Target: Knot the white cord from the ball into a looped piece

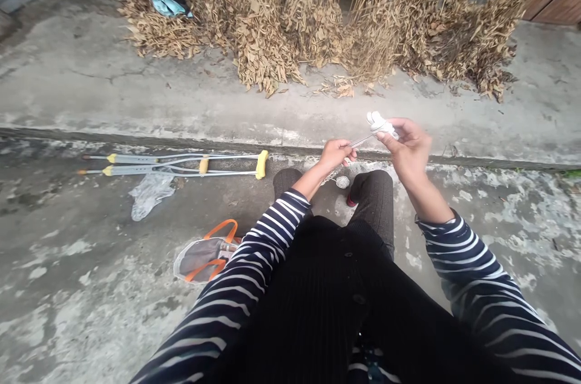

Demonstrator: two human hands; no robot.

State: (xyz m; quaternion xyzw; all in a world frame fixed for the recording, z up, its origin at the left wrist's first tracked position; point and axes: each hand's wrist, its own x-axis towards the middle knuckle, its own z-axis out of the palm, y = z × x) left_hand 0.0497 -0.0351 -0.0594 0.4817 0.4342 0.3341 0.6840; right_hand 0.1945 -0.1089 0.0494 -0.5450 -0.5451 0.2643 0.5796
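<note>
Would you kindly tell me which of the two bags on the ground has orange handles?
The grey bag lying beside the left sleeve; the clear plastic bag near the crutches shows no handles.

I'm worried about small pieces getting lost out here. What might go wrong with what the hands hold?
1. The small round piece dangles below the left hand over rough concrete; if it slips, it may roll off or be hard to spot.
2. The right hand pinches a white wad with the thin metal strand stretched to it; a tug might loosen that grip.
</note>
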